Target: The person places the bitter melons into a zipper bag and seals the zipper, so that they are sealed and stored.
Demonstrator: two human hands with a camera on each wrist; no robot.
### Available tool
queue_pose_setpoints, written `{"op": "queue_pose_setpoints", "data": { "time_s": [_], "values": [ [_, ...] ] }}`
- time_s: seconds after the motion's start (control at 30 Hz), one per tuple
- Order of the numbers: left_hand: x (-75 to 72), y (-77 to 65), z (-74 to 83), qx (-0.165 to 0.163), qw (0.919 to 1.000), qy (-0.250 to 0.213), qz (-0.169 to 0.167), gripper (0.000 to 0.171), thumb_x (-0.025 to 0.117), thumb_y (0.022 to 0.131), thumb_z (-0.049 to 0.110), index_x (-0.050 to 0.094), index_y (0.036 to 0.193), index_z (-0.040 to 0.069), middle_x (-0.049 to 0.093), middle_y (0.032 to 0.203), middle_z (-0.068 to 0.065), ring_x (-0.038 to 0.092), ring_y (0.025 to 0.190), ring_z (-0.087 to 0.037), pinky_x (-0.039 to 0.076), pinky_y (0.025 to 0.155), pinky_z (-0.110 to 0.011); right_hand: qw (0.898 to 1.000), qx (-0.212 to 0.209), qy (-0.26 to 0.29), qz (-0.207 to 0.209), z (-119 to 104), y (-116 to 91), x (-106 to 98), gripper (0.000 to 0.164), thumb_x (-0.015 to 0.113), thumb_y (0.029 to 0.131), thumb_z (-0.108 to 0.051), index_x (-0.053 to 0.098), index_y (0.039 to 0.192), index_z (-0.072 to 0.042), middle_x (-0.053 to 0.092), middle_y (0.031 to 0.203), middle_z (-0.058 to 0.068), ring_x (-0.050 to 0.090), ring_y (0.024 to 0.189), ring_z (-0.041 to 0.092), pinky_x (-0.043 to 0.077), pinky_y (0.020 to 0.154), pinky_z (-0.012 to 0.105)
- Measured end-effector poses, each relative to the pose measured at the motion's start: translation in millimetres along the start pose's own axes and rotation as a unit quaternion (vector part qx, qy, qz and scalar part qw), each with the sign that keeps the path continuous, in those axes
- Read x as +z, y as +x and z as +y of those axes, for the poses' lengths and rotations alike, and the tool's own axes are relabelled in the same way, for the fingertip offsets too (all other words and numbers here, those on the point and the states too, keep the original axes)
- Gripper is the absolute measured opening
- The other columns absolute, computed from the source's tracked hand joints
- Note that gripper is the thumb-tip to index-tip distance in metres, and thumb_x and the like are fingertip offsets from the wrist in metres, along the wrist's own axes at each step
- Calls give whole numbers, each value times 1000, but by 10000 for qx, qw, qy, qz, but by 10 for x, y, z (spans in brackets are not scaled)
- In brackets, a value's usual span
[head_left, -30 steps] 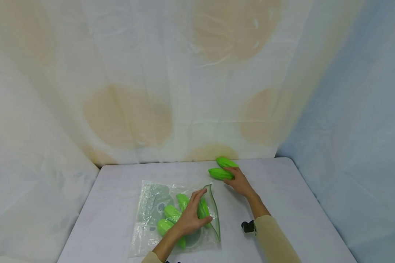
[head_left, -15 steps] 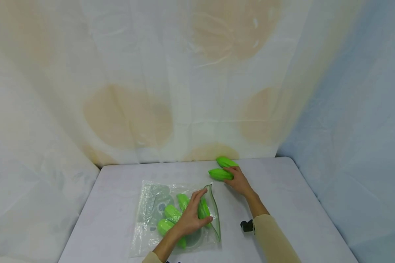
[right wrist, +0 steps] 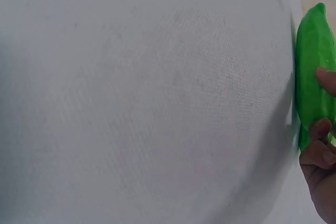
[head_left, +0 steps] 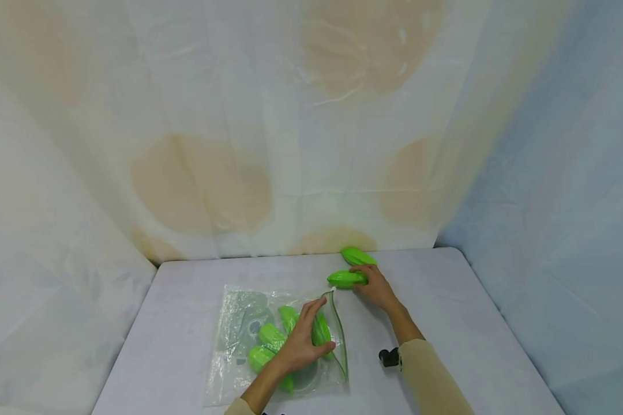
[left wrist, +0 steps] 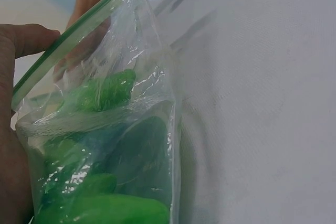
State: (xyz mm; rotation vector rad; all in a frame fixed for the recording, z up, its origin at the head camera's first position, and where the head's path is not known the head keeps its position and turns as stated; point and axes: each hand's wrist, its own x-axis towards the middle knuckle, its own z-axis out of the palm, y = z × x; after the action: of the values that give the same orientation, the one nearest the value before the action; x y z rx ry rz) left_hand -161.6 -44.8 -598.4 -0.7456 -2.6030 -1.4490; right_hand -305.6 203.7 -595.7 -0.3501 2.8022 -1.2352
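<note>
A clear zip-top bag (head_left: 228,369) with a green seal strip lies on the table, its mouth gaping to the right. Several bright green toy vegetables (head_left: 271,336) show through its plastic. My left hand (head_left: 298,343) holds the bag at its mouth, thumb and fingers spread apart; in the left wrist view a digit meets the seal strip (left wrist: 79,30). Beyond the mouth, my right hand (head_left: 376,286) grips the right end of a long, ridged green toy vegetable (head_left: 342,279) with a pointed tip. In the right wrist view, fingertips press its side (right wrist: 312,66).
Another green toy vegetable (head_left: 357,255) lies at the table's back edge, just behind the right hand. The white-covered table (head_left: 446,311) is backed by a patterned curtain (head_left: 311,144). A small black device (head_left: 389,357) sits at the right wrist.
My right hand has drawn its green toy vegetable slightly toward me, widening the gap to the one behind. The left hand and the bag stay in place.
</note>
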Motion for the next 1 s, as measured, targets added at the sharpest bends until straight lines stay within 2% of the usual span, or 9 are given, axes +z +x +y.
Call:
{"op": "queue_pose_setpoints", "data": {
  "time_s": [0.4,0.57,1.0],
  "values": [
    [-1,-2,12,21,10000,-34,19,94,79,83,27,24,160,16,31,155,-1,37,143,-27,38,110,-58,9997,80,-232,-21,-1,-24,-23,47,77,89,-16,62,133,-22,46,145,17,43,136,42,34,108,65],
    [12,-2,5,82,10000,-6,52,94,79,83,28,26,159,14,33,154,-3,38,142,-29,38,109,-58,9993,109,-369,-25,33,-27,-16,49,77,89,-19,59,136,-22,48,141,16,47,133,41,37,106,64],
    [-10,2,40,-18,10000,-80,-15,95,79,82,25,25,159,16,31,155,-1,36,143,-27,37,111,-57,9985,68,-545,-20,53,-46,-11,54,78,89,-29,59,139,-21,51,132,13,52,126,37,41,102,62]
  ]
}}
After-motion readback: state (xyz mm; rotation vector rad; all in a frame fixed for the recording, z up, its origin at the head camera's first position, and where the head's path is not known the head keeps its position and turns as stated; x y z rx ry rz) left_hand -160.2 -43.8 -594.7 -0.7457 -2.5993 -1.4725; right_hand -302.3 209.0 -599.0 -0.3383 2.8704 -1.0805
